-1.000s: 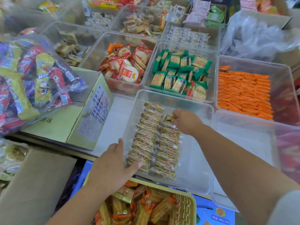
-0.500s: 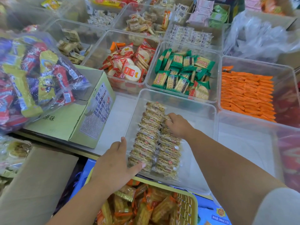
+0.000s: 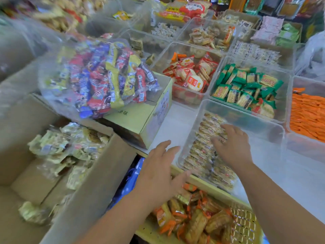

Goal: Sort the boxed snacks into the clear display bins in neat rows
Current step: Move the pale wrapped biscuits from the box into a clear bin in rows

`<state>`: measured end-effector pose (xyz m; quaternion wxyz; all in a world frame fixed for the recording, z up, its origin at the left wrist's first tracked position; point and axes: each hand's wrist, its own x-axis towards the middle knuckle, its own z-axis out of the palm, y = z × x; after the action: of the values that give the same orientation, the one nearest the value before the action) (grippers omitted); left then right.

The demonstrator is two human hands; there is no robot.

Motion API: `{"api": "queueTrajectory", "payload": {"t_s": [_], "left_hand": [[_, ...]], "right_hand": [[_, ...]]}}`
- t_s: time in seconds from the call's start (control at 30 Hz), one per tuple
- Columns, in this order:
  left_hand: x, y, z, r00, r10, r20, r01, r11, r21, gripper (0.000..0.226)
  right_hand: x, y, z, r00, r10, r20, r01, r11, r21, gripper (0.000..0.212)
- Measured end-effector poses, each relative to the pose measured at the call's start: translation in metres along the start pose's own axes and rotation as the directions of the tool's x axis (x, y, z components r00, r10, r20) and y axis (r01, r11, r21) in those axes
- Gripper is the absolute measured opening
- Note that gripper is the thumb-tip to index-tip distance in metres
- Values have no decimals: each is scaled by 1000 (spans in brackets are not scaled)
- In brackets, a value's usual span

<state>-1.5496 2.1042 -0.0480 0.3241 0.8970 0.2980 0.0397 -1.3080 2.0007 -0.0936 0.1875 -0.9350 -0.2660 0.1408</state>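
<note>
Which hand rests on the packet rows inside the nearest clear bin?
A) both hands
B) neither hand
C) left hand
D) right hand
D: the right hand lies on the packet rows in the clear bin, while the left hand hovers outside its wall.

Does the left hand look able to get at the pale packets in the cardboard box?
Probably yes: the left hand is open and empty, the cardboard box is open-topped, and nothing covers the pale packets.
</note>
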Motion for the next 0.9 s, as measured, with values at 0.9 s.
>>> {"api": "queueTrajectory", "payload": {"t_s": [0.9], "left_hand": [[-8, -408, -190, 667, -737, -110, 660, 653, -371, 113]], "right_hand": [[-218, -309, 155, 838, -410, 359, 508, 827, -241, 70]]}}
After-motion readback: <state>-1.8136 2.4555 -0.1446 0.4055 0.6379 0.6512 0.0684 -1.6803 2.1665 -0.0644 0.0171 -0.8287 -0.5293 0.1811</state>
